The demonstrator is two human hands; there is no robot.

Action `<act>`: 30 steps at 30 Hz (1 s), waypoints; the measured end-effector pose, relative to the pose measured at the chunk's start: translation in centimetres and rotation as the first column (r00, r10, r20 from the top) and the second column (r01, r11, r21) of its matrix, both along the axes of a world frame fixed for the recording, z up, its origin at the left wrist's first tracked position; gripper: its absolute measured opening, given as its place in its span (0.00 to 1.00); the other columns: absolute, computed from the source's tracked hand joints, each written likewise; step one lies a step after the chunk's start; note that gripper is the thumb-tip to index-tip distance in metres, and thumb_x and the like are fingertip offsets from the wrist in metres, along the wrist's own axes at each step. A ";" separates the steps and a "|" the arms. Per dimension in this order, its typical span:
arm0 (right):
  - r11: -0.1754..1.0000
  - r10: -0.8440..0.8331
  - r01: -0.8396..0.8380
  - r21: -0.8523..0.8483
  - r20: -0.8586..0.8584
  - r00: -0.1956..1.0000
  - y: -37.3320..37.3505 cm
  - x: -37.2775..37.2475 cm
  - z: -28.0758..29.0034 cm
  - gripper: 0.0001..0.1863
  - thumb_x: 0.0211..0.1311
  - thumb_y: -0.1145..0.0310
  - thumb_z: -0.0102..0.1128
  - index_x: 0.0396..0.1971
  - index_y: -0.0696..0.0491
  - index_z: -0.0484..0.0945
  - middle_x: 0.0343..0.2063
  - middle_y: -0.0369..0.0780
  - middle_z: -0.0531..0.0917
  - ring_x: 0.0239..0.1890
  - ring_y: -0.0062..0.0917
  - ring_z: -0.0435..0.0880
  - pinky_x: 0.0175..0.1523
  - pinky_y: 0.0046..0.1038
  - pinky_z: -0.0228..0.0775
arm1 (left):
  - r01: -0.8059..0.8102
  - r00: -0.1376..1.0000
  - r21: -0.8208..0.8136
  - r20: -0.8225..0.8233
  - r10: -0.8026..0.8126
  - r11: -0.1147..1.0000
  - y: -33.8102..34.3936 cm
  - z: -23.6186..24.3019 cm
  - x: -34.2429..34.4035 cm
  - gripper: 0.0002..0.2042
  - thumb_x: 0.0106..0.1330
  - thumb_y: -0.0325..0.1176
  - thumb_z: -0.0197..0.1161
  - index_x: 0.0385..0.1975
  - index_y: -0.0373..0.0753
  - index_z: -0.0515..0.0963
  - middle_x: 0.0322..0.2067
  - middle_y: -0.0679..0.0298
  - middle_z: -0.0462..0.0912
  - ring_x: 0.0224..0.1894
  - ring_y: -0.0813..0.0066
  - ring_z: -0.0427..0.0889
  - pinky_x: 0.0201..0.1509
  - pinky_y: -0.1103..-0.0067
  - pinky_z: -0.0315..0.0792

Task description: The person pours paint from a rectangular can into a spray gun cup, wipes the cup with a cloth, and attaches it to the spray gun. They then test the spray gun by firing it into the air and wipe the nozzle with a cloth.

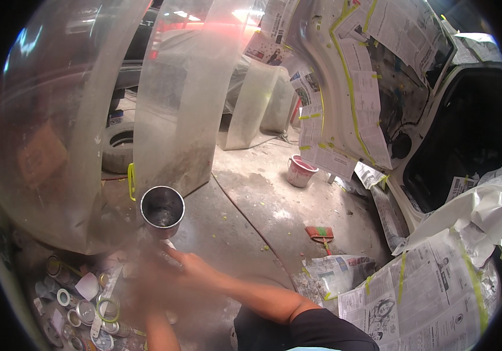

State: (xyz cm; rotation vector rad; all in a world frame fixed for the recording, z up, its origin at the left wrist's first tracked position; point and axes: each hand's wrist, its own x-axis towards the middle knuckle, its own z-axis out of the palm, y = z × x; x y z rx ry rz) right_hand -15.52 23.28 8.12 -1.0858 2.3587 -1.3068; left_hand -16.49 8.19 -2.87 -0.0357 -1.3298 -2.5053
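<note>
A dark metal cup with a bright rim and an open top is held up left of the middle, tilted so its inside shows. Just below it, my right hand is closed around a pale part at the cup's base, which is mostly hidden. My left forearm rises from the lower edge toward the same spot. A brownish smear over the picture covers my left hand, so its fingers cannot be made out.
Several paint cans crowd the lower left. Clear plastic strip curtains hang ahead, a tyre behind them. A pink-stained bucket and a broom head are on the concrete floor. Newspaper-masked vehicle panels fill the right.
</note>
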 end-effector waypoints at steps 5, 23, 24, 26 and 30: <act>1.000 0.005 -0.005 0.018 -0.003 1.000 0.0 0.1 0.2 0.28 0.61 0.63 0.58 0.58 0.60 0.65 0.39 0.60 0.80 0.43 0.54 0.80 0.46 0.45 0.70 | 0.005 1.000 0.000 0.001 -0.005 1.000 -0.1 0.2 0.2 0.15 0.58 0.24 0.52 0.46 0.32 0.75 0.41 0.62 0.81 0.42 0.72 0.81 0.46 0.77 0.75; 1.000 0.009 -0.009 0.015 -0.011 1.000 -0.1 -0.2 -0.3 0.28 0.61 0.62 0.58 0.59 0.58 0.64 0.37 0.60 0.80 0.39 0.54 0.81 0.43 0.44 0.70 | 0.014 1.000 0.053 -0.008 -0.013 0.998 -0.3 -1.0 -0.4 0.14 0.61 0.24 0.54 0.47 0.33 0.73 0.42 0.62 0.80 0.41 0.73 0.81 0.44 0.77 0.76; 1.000 0.008 -0.008 0.014 -0.015 1.000 -0.2 -0.3 -0.4 0.29 0.61 0.62 0.58 0.59 0.58 0.64 0.37 0.60 0.80 0.39 0.54 0.81 0.43 0.45 0.70 | 0.008 1.000 0.060 -0.005 -0.007 0.998 -0.3 -1.1 -0.4 0.14 0.61 0.24 0.54 0.47 0.33 0.74 0.42 0.62 0.80 0.41 0.73 0.81 0.44 0.77 0.77; 1.000 0.002 -0.002 0.016 -0.026 1.000 -0.1 -0.3 -0.5 0.29 0.61 0.62 0.58 0.59 0.58 0.64 0.37 0.60 0.80 0.39 0.54 0.81 0.43 0.45 0.70 | 0.038 0.999 0.061 -0.005 -0.037 0.997 -0.3 -0.8 -0.3 0.14 0.61 0.24 0.54 0.47 0.33 0.73 0.42 0.62 0.80 0.41 0.73 0.81 0.44 0.77 0.77; 1.000 0.001 -0.002 0.017 0.016 1.000 -0.2 -0.3 -0.5 0.30 0.61 0.61 0.58 0.60 0.57 0.64 0.37 0.60 0.80 0.40 0.54 0.80 0.44 0.45 0.70 | 0.035 0.999 0.067 -0.021 -0.034 0.997 -0.3 -0.9 -0.4 0.13 0.62 0.23 0.53 0.47 0.33 0.73 0.42 0.62 0.80 0.42 0.72 0.82 0.45 0.77 0.77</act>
